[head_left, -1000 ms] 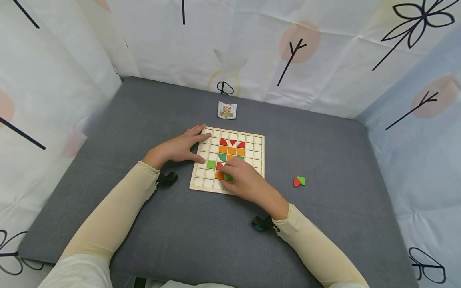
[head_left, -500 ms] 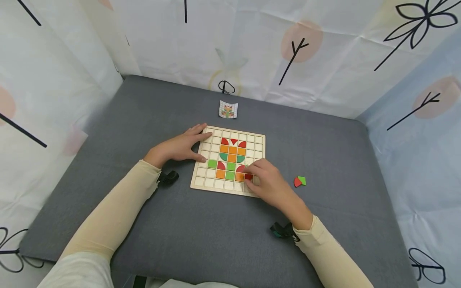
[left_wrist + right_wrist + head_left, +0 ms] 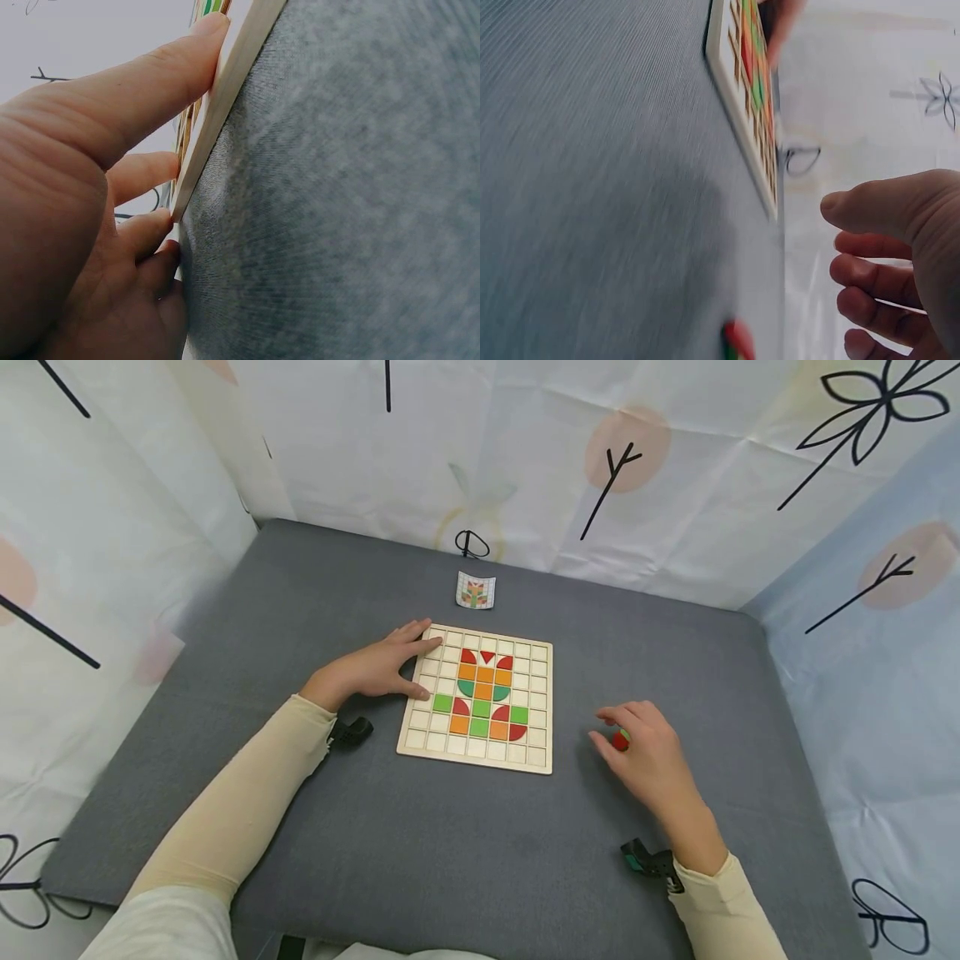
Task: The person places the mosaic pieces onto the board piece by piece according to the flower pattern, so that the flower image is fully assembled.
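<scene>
My left hand (image 3: 367,668) rests at the left edge of a wooden grid board (image 3: 474,762), fingers and thumb spread. In the left wrist view the thumb (image 3: 180,64) touches the board's rim. Red, orange and green tiles form a pattern in the grid, with a red quarter-circle tile (image 3: 517,732) at its lower right. My right hand (image 3: 651,760) hovers to the right of the board, its fingers loosely bent and holding nothing. Beside its thumb lies a loose red tile (image 3: 620,741), and a green tile (image 3: 731,354) shows next to it, partly hidden in the head view.
A small printed pattern card (image 3: 476,591) lies behind the board. All this is on a grey cloth-covered table (image 3: 450,843). Patterned white curtains (image 3: 525,468) hang along its back and sides.
My right hand has left the pattern's lower right, letting go of the red quarter-circle tile there, and moved right to the loose tiles. The left hand stays in place.
</scene>
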{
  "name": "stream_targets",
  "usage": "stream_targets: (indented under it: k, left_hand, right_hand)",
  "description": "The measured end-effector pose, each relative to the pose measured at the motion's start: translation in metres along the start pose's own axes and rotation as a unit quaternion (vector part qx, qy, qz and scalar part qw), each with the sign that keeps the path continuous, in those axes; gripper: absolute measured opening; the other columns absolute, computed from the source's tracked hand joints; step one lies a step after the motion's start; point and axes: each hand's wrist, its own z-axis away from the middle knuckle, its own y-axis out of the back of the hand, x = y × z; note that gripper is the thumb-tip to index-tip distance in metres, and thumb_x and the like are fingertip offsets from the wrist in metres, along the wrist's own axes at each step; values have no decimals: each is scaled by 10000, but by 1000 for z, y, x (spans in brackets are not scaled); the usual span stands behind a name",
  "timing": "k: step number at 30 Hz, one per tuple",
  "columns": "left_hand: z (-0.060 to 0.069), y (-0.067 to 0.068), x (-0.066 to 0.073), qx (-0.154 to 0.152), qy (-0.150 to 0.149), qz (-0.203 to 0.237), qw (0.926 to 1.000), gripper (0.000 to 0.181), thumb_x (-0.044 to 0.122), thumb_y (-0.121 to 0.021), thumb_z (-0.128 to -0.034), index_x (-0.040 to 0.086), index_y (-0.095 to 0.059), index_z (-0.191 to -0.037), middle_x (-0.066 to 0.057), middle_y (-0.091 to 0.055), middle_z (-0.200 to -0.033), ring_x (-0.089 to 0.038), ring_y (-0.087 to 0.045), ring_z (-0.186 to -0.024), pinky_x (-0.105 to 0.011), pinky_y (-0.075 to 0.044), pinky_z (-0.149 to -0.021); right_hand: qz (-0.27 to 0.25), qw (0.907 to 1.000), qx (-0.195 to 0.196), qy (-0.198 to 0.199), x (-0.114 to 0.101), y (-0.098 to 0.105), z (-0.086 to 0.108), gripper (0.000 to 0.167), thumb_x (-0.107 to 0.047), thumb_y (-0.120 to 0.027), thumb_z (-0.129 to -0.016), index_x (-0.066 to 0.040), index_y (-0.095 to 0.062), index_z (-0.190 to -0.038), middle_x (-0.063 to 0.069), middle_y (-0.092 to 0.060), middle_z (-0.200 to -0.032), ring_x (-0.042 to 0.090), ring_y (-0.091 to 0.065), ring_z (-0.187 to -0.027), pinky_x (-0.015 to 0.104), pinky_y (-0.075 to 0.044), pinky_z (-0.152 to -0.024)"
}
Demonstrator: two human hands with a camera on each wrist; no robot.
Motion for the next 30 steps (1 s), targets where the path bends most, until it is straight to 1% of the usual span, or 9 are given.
stream_targets:
  k: [4,8,13,17,23,30]
  left_hand:
    - [1,1,2,-9,17,-20,10000,1012,411,-854,-969,140,-264,-1745,-105,34,-1821,-353,60,-1659,-617,-121,-1296]
    - [1,1,1,6,10,-27,10000,1013,411,-856,-967,139,-265,-1744,-108,30,-1821,-355,59,-1659,-616,-123,-1295]
    - [0,-1,-1,11,9,-5,10000,1012,406,-857,-968,143,-264,-1745,-106,32,-1821,-353,61,-1659,-620,-128,-1293]
    - [0,-1,-2,13,22,-12,10000,1013,408,-857,-967,147,-264,-1746,-102,32,-1822,-353,61,-1659,-621,-129,-1293]
    - [-1,-1,-2,-2,-6,-46,10000,1012,418,-852,-970,149,-262,-1746,-103,35,-1821,-353,63,-1659,-617,-132,-1294]
    - [-2,0,-1,-41,35,-35,10000,1011,413,-849,-973,152,-256,-1748,-96,43,-1822,-350,68,-1659,-621,-127,-1293]
  right_hand:
    - [155,9990,-61,-405,8,6,11,296,-13,-931,-834,3,-794,-1095,127,-727,-999,347,-630,-956,545,-538,-809]
    - [252,9979,-53,-591,15,7,20,287,-10,-935,-830,16,-787,-1075,151,-723,-980,366,-622,-926,549,-526,-782]
    - [419,9957,-109,-825,20,6,26,291,-55,-941,-836,23,-776,-1063,159,-712,-963,371,-618,-928,566,-524,-781]
    - [438,9947,-203,-907,22,4,27,277,-75,-944,-844,20,-775,-1042,156,-708,-951,365,-619,-916,563,-520,-777]
    - [479,9943,-240,-927,23,2,26,265,-66,-948,-841,20,-786,-1033,146,-712,-936,357,-624,-902,548,-524,-765]
    - [490,9937,-366,-935,25,-1,26,194,-52,-918,-861,8,-792,-997,131,-709,-924,345,-615,-890,535,-510,-756]
